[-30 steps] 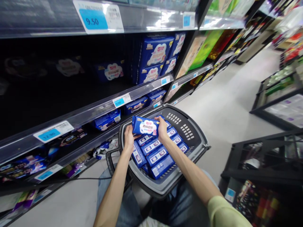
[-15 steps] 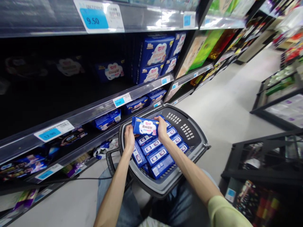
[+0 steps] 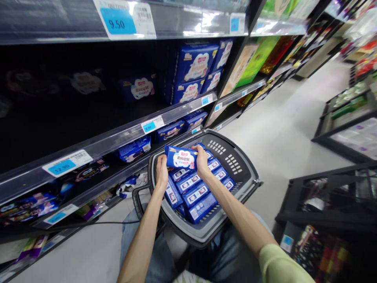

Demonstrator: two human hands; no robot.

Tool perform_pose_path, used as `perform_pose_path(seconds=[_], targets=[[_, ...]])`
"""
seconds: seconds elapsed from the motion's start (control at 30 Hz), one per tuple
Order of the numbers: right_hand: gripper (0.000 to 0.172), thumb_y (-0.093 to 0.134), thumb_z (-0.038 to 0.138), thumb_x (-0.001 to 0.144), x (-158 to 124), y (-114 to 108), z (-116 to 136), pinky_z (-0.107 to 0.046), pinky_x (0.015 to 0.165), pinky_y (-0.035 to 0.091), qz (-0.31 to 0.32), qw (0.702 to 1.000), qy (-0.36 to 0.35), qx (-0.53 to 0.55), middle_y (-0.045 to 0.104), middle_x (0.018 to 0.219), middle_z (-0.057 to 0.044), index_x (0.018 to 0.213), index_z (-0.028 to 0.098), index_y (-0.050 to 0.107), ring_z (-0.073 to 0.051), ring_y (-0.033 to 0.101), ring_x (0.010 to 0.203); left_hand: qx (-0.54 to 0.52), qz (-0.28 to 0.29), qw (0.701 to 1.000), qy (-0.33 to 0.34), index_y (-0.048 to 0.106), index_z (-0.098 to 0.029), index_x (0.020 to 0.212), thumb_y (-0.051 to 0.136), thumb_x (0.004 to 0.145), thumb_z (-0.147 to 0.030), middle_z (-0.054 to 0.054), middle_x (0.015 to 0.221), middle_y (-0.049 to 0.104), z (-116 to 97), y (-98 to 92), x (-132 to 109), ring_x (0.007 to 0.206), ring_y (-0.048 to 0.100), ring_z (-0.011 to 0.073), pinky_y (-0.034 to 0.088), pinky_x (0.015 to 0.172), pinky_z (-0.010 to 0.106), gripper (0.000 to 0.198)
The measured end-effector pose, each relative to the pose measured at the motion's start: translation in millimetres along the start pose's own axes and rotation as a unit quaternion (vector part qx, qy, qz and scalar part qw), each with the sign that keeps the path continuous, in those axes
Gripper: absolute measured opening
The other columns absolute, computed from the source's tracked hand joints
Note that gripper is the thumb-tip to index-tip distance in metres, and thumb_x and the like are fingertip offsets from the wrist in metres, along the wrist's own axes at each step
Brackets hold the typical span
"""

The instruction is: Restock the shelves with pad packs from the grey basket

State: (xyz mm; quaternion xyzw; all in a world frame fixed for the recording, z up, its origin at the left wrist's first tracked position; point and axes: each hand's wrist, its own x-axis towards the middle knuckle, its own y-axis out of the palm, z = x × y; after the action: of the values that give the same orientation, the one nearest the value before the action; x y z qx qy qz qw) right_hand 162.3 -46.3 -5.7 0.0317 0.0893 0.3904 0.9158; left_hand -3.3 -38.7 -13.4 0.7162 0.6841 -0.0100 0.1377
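The shelving point(image 3: 110, 143) bears shelf packs point(image 3: 196, 65), blue and spread over at least 2 levels, while the grey basket point(image 3: 203, 236) already carries rows of similar blue packs point(image 3: 191, 181) — looking part-filled, with its perforated wall showing beyond them. Over those rows, seemingly not yet laid among them, is 1 held pack point(image 3: 183, 158), printed face toward the camera — gripped by the left hand point(image 3: 161, 171) and right hand point(image 3: 202, 160) at opposite ends.

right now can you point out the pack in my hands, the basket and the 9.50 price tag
Pack point(image 3: 181, 158): head view, middle of its printed front.
Basket point(image 3: 198, 235): head view, grey rim nearest the person.
Price tag point(image 3: 125, 20): head view, its blue panel.
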Motion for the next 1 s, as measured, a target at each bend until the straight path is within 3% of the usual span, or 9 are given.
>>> perform_pose_path(seconds=[0.33, 0.53, 0.87, 1.0], targets=[[0.037, 0.055, 0.057, 0.076, -0.8, 1.0, -0.2, -0.032, 0.078, 0.049, -0.004, 1.000, 0.001, -0.008, 0.070, 0.082, -0.002, 0.072, 0.023, 0.068, -0.022, 0.064, 0.084, 0.033, 0.007, 0.999, -0.005, 0.058, -0.021, 0.122, 0.051, 0.093, -0.061, 0.009, 0.112, 0.068, 4.0, -1.2, 3.0, 0.100, 0.067, 0.0242, 0.057, 0.072, 0.031, 0.051], [0.039, 0.055, 0.060, 0.075, 0.4, 0.7, -1.7, -0.033, 0.080, 0.049, -0.008, 1.000, 0.009, -0.008, 0.070, 0.083, -0.002, 0.071, 0.023, 0.068, -0.023, 0.064, 0.084, 0.079, 0.018, 0.996, 0.027, 0.054, -0.024, 0.134, 0.062, 0.088, -0.062, 0.010, 0.131, 0.064, 1.8, -1.3, -0.8, 0.117, 0.063, 0.0276, 0.057, 0.086, 0.035, 0.060], [0.037, 0.054, 0.056, 0.076, 0.9, 1.6, -5.5, -0.034, 0.083, 0.050, -0.011, 1.000, 0.007, -0.005, 0.072, 0.087, -0.002, 0.073, 0.022, 0.069, -0.023, 0.065, 0.089, 0.131, -0.016, 0.988, 0.081, 0.055, -0.022, 0.130, 0.063, 0.089, -0.056, 0.010, 0.128, 0.065, -2.7, -0.8, -3.3, 0.120, 0.062, 0.0271, 0.048, 0.104, 0.040, 0.054], [0.036, 0.055, 0.057, 0.077, 4.4, 1.4, -10.2, -0.033, 0.081, 0.052, 0.004, 1.000, 0.014, -0.004, 0.073, 0.088, -0.002, 0.077, 0.023, 0.068, -0.023, 0.066, 0.088, 0.119, -0.031, 0.988, 0.097, 0.056, -0.023, 0.127, 0.066, 0.087, -0.054, 0.009, 0.128, 0.064, -4.1, 1.0, -4.9, 0.117, 0.064, 0.0270, 0.054, 0.096, 0.039, 0.051]])
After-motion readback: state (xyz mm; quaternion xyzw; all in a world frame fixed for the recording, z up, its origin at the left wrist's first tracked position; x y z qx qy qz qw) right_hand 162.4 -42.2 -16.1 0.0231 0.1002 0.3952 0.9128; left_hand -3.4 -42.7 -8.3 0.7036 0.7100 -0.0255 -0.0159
